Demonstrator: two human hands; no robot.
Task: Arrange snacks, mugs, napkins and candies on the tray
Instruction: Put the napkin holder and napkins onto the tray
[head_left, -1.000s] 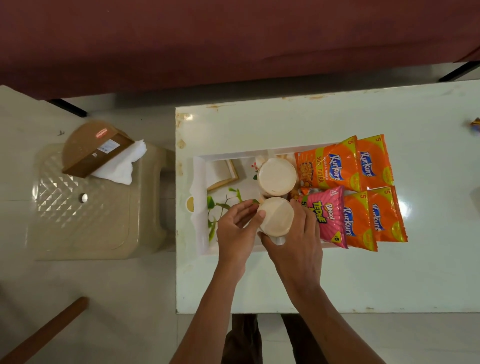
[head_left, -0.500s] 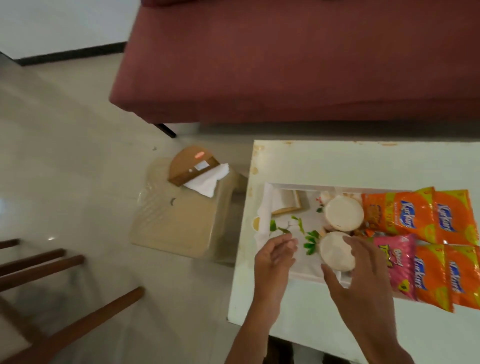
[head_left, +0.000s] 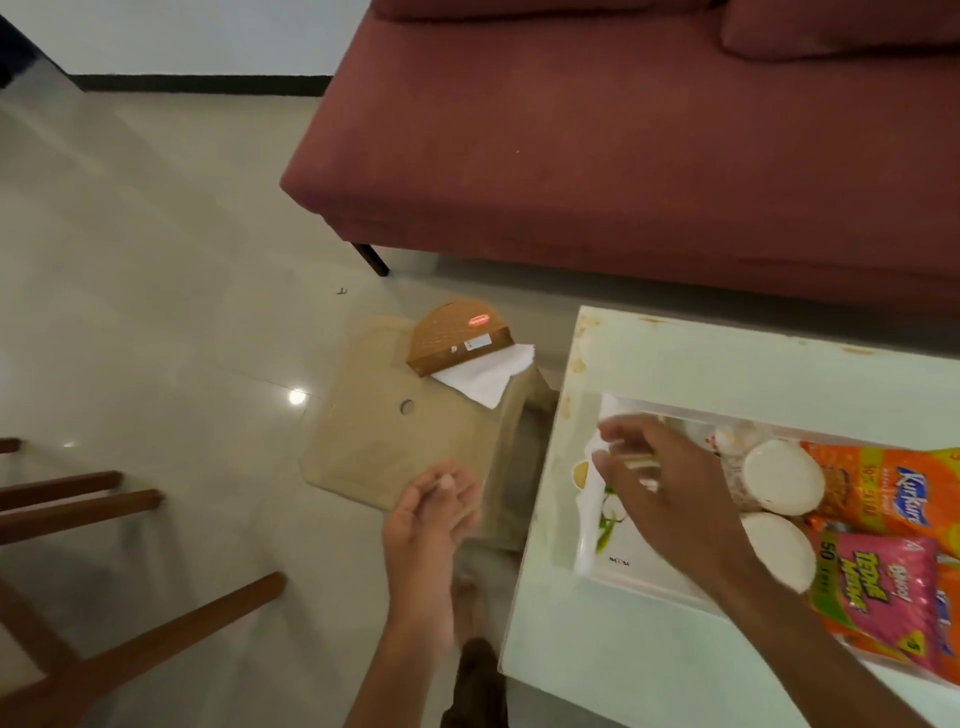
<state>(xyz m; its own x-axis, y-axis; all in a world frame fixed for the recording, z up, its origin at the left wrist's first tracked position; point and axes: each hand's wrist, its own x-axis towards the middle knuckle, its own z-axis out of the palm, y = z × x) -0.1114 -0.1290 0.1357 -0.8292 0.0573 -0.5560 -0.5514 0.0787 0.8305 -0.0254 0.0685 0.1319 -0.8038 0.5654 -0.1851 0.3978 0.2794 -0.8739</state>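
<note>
A white tray (head_left: 615, 566) with a leaf print lies on the pale table (head_left: 727, 364) at the right. Two cream mugs, a far one (head_left: 782, 475) and a near one (head_left: 779, 551), stand on it, beside orange snack packets (head_left: 904, 501) and a pink packet (head_left: 878, 587). My right hand (head_left: 670, 488) hovers over the tray's left part, fingers spread, holding nothing. My left hand (head_left: 436, 512) is off the table, over the near edge of a beige stool (head_left: 374, 441), fingers loose and empty. White napkins (head_left: 488, 376) lie on the stool under a brown box (head_left: 457, 338).
A maroon sofa (head_left: 623, 156) runs behind the table and stool. Wooden chair legs (head_left: 130, 649) stick in from the lower left over the tiled floor. The stool stands right against the table's left edge.
Both hands have let go of the near mug. The view swung left. My left hand moved off the table towards the stool, and my right hand shifted left over the tray.
</note>
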